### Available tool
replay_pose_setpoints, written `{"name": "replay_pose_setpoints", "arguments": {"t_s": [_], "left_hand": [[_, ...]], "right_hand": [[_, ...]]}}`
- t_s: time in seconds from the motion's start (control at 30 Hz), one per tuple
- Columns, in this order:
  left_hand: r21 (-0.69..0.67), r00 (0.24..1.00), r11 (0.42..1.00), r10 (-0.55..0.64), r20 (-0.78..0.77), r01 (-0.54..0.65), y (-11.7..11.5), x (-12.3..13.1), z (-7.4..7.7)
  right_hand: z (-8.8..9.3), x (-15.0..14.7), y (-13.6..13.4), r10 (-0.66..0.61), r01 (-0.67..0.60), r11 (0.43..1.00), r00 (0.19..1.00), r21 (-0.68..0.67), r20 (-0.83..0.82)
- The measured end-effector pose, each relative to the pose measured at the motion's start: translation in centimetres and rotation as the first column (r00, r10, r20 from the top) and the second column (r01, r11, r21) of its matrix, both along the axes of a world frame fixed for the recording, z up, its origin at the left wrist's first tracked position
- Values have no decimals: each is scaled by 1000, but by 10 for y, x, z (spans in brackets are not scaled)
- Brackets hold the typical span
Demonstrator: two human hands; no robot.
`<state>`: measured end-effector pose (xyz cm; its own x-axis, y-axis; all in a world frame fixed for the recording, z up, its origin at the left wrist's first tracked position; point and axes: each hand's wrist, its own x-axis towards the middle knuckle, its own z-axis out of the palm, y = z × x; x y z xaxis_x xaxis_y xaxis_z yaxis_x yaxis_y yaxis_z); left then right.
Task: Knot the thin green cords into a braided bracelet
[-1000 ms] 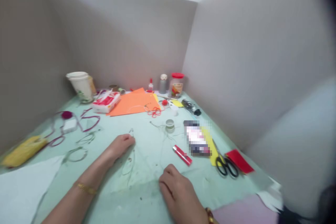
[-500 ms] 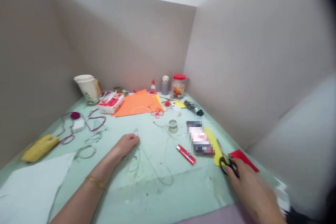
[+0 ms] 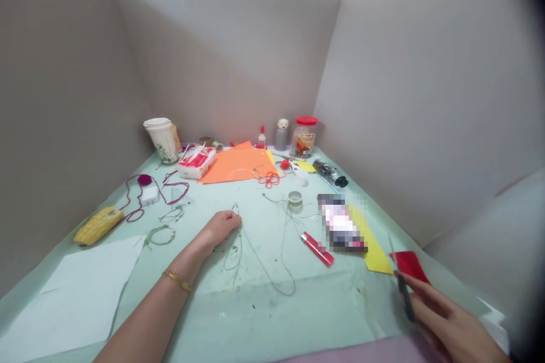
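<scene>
My left hand [image 3: 222, 228] is closed in a pinch on a thin greenish cord [image 3: 260, 261], which trails from the fingertips in a long loop over the table. A gold bracelet circles that wrist. My right hand [image 3: 449, 317], at the lower right, grips a pair of scissors [image 3: 404, 296] by the black handle, blades pointing up and away. Just beyond the scissors lie a red sheet [image 3: 412, 266] and a yellow strip of paper [image 3: 377, 252]. A red lighter [image 3: 317, 248] rests between my hands, near a spool of thread [image 3: 294, 199].
A blurred-out phone [image 3: 340, 224] overlaps the yellow paper. Orange sheets [image 3: 234, 163], a tissue pack [image 3: 196, 163], a white cup [image 3: 162, 142] and a red-lidded jar [image 3: 304, 139] stand at the back. A yellow pouch [image 3: 99, 226] and white paper [image 3: 76, 295] are on the left. Grey panels enclose the table.
My right hand has lifted the scissors off the yellow paper and drawn them right and toward me. The left hand keeps its pinch; the whole view has shifted slightly.
</scene>
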<state>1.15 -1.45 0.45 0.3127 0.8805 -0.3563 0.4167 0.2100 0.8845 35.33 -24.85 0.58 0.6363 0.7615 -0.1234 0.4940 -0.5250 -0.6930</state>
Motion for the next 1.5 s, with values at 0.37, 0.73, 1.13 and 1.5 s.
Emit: {"name": "replay_pose_setpoints", "arguments": {"t_s": [0.37,0.73,1.13,1.5], "left_hand": [[4,1000,1000,-8,0,8,3,-2,-7],[2,1000,1000,-16,-19,16,5,-2,-9],[9,1000,1000,6,-11,-6,3,1,-6],[-1,998,1000,-12,-57,12,4,1,-5]], "right_hand": [[36,-83,34,481,-542,831,814,-127,-326],[55,-87,82,573,-694,694,693,-190,-437],[44,-100,106,584,-683,722,688,-111,-432],[27,-102,103,570,-639,769,660,33,-490]]}}
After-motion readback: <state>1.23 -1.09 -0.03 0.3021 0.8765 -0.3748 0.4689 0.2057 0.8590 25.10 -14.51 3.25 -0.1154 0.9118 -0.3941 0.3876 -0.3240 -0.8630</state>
